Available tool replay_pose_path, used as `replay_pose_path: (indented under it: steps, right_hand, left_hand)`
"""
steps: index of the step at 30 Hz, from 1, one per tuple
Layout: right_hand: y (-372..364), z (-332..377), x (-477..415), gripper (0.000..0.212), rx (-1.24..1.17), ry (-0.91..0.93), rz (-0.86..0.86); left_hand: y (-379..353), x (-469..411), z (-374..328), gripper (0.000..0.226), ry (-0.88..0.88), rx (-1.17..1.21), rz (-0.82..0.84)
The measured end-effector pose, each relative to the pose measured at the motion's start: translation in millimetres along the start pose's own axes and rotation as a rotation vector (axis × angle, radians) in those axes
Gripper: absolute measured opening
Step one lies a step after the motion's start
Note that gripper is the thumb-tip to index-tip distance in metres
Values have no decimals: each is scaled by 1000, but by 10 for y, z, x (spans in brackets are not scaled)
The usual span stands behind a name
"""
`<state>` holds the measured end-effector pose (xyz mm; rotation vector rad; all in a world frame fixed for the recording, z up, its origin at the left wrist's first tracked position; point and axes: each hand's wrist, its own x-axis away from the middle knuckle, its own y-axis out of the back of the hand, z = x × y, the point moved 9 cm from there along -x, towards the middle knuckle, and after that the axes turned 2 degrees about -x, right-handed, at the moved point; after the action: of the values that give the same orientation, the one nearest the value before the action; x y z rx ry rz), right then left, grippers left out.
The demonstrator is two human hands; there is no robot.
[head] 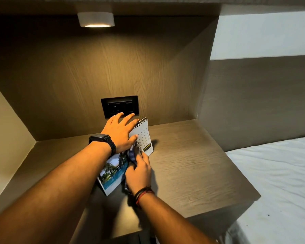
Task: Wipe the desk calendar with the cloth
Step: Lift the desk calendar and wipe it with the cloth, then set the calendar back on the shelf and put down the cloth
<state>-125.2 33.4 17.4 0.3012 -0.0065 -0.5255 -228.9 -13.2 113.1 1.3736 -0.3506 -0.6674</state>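
Note:
A spiral-bound desk calendar (144, 136) stands on the wooden shelf (187, 164), its date grid facing me and a palm-tree photo page (113, 173) spread toward me at its lower left. My left hand (121, 132), with a black watch on the wrist, rests on the calendar's top edge by the spiral, thumb on the front page. My right hand (139, 171) presses a dark blue patterned cloth (132, 154) against the lower part of the date page. Most of the cloth is hidden under my fingers.
A black socket panel (120, 106) sits in the back wall just behind the calendar. A round lamp (96, 19) glows under the top board. Wooden side walls close in the niche. A white bed sheet (275, 182) lies to the right of the shelf.

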Motion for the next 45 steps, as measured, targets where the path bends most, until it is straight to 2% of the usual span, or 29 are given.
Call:
replay_pose_path:
  steps: [4,6,9,11,14,16,19,24,30,37,39,41,45]
  right_hand:
    - [94,30,29,53,165,157,172]
    - [220,32,13,54,306,223,195]
    - [663,-37,-130,57,462,217,79]
    - [1062,-116,-253,57,583,181,-5]
    - [1608,-244,-381,57,733,123,-74]
    - [1868,-353,-396,57,805,77,-81]
    - [2091,-544,-356,58,890,3,-63]
    - [2110,-901,-254,55,1007,-23,76]
    - [2050,-997,-238,55,1000,27,46]
    - [2015,-913,-241,60,1080,64,-44]
    - [1942,-700,-264,64,1030,146,-109]
    - [1759,-444,-339,63,871,212,-128]
    - [1257,-6,-582,61,325,170,-81]
  left_hand:
    - [22,8,-19,68,-2,8,-16]
    - [62,26,-31,75,-6,-12,-24]
    - [204,70,-33,91,5,-90,-61]
    - [399,93,-128,97,5,-91,-143]
    - [652,141,-545,93,-76,-15,-283]
    - [622,216,-937,86,-153,51,-318]
    - [172,369,-1458,81,-195,164,-200]
    - [-832,623,-1876,86,-118,238,94]
    - [-1171,698,-1973,90,-38,302,140]
    - [-1093,702,-1855,93,4,308,92]
    - [-907,719,-1637,92,95,314,-12]
    - [-617,782,-1292,87,261,347,-197]
    - [-71,1099,-637,88,608,422,-563]
